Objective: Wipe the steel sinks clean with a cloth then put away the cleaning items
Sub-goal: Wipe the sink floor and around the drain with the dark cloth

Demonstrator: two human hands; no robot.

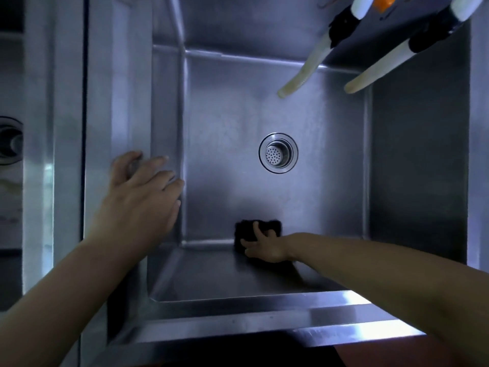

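Observation:
I look straight down into a deep steel sink (330,197) with a round strainer drain (278,152) in its floor. My right hand (263,246) reaches down to the near edge of the floor and grips a black cloth (244,229), pressing it where the floor meets the front wall. My left hand (144,192) rests over the sink's left rim with its fingers spread and relaxed, holding nothing.
Two pale hose spouts (304,72) hang into the sink from the upper right, with an orange part (385,1) above them. A second sink with its own drain (9,140) lies at the far left, past a steel divider (68,128).

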